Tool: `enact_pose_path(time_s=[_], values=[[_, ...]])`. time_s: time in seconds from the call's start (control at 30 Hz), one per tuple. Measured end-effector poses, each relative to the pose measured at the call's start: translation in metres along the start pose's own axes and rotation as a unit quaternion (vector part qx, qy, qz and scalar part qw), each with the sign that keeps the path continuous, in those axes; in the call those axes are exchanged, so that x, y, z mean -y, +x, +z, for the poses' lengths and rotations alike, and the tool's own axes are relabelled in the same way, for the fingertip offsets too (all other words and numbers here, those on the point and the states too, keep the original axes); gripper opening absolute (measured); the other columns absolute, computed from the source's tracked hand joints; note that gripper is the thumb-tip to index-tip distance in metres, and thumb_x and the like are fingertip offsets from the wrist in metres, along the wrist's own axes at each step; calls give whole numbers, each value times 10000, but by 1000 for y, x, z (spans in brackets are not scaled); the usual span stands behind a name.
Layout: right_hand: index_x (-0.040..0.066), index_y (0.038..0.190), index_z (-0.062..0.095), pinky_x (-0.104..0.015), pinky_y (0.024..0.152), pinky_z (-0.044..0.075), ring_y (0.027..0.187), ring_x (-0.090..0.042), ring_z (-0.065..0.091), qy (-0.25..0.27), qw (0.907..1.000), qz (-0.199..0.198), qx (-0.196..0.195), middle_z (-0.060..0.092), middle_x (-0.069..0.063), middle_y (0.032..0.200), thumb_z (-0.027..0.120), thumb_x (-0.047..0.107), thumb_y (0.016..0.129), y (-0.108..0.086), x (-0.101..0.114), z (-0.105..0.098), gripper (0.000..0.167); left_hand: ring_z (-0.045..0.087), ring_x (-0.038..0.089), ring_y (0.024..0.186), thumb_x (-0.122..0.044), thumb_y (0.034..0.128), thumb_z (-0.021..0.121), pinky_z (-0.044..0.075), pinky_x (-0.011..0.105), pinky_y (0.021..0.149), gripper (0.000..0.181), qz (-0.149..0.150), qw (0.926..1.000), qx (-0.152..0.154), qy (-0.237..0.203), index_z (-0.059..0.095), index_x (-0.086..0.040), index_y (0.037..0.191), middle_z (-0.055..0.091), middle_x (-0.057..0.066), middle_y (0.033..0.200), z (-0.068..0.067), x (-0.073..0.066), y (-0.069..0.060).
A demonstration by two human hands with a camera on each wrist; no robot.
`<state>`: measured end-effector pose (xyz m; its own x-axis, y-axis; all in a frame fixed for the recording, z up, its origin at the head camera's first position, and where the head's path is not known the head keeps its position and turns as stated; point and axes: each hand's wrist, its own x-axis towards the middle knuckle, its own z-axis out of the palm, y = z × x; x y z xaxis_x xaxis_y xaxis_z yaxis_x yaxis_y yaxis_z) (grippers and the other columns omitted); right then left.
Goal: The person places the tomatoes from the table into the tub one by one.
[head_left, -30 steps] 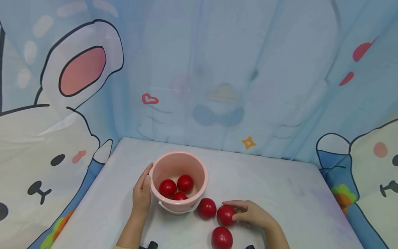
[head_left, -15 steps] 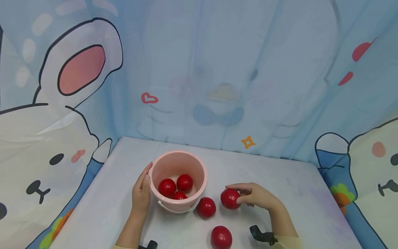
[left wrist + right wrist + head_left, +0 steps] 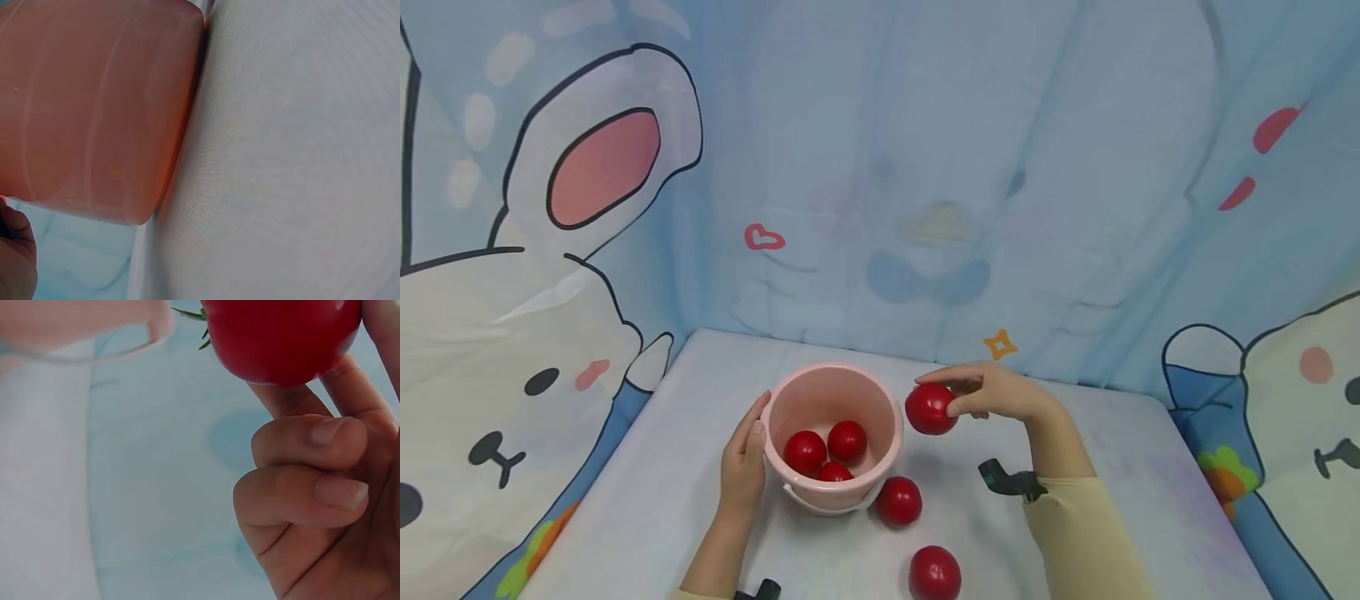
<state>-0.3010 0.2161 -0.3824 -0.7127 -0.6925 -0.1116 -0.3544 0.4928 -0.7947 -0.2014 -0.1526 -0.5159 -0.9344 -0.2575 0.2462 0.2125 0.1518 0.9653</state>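
Note:
A pink bucket (image 3: 835, 392) with a white handle (image 3: 823, 507) stands upright on the table and holds several red tomatoes (image 3: 806, 452). At its left side, near the rim, my left hand (image 3: 743, 471) grips it; in the left wrist view the bucket wall (image 3: 81, 112) fills the upper left. My right hand (image 3: 1000, 393) pinches a tomato (image 3: 930, 409) between thumb and fingers, raised above the table just right of the rim. Green leaves show on that tomato (image 3: 281, 337) in the right wrist view, where two fingers (image 3: 300, 494) curl below it.
One tomato (image 3: 898, 502) lies against the bucket's lower right, and another tomato (image 3: 935, 573) sits nearer the front edge. A white cloth covers the table (image 3: 1120, 467). Blue curtains (image 3: 820, 167) with cartoon prints hang behind and at both sides.
My right hand has lifted a tomato off the table and carried it up and to the left, towards the bucket rim. The left hand and bucket have stayed in place.

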Motion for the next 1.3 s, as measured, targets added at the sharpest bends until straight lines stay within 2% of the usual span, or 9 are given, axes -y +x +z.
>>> enact_pose_path(time_s=[0.1,0.33,0.63,0.77,0.9,1.0,1.13,1.2,1.3], values=[[270,1345,618,-274,507,493,626,-163,555,13,9998,-84,187,673,-36,1141,729,308,869,18,14,-4,490,418,-16,1397,-435,1037,423,410,151,1039,375,-67,10000,56,-46,492,-456,1405,471,-248,1469,0,0,0],[312,1333,622,-334,534,510,601,-205,532,-206,9976,-43,653,684,-20,1079,739,344,856,59,48,-5,492,421,7,1403,-450,1027,440,425,194,1044,388,-147,9999,66,-54,489,-449,1412,469,-241,1475,3,0,1],[303,1336,629,-258,516,450,540,-192,479,-568,9896,119,1319,694,50,1106,742,459,834,109,83,19,538,435,28,1399,-456,1013,471,456,255,1042,401,-232,9997,25,-58,499,-435,1413,481,-231,1470,7,-1,2],[360,1302,643,-307,612,534,757,-214,587,-763,9851,288,1512,686,77,1124,763,475,809,127,92,34,520,430,50,1410,-454,1018,462,450,292,1060,392,-179,9998,25,-17,497,-446,1409,479,-213,1480,8,1,3],[436,1240,657,-371,832,595,1097,-171,577,-1120,9766,493,1766,654,123,1155,780,479,791,143,94,50,468,425,48,1413,-447,1021,457,439,315,1077,383,-193,9998,-7,34,493,-466,1402,474,-219,1481,7,2,4],[455,1199,671,-417,894,591,1150,-184,554,-1102,9713,706,1988,636,110,1168,807,445,773,153,93,63,447,421,55,1417,-445,1024,451,430,335,1088,379,-207,9998,4,30,493,-468,1400,470,-213,1485,6,3,3],[437,1171,685,-464,882,593,1100,-199,568,-964,9667,860,2211,634,72,1157,840,400,739,163,92,75,460,420,46,1416,-460,1022,448,429,340,1093,376,-241,9997,4,23,494,-478,1395,470,-217,1483,5,2,3],[429,1173,685,-459,869,594,1058,-201,580,-994,9635,883,2324,631,66,1150,838,398,740,168,91,80,460,423,36,1411,-464,1019,452,431,333,1092,375,-259,9997,-24,19,495,-486,1391,472,-225,1478,4,1,3],[405,1193,681,-451,888,591,1095,-199,558,-946,9588,982,2491,616,71,1177,838,367,747,175,91,87,475,423,24,1407,-467,1018,455,429,319,1092,373,-276,9996,-41,4,496,-493,1388,472,-231,1476,2,1,3]])
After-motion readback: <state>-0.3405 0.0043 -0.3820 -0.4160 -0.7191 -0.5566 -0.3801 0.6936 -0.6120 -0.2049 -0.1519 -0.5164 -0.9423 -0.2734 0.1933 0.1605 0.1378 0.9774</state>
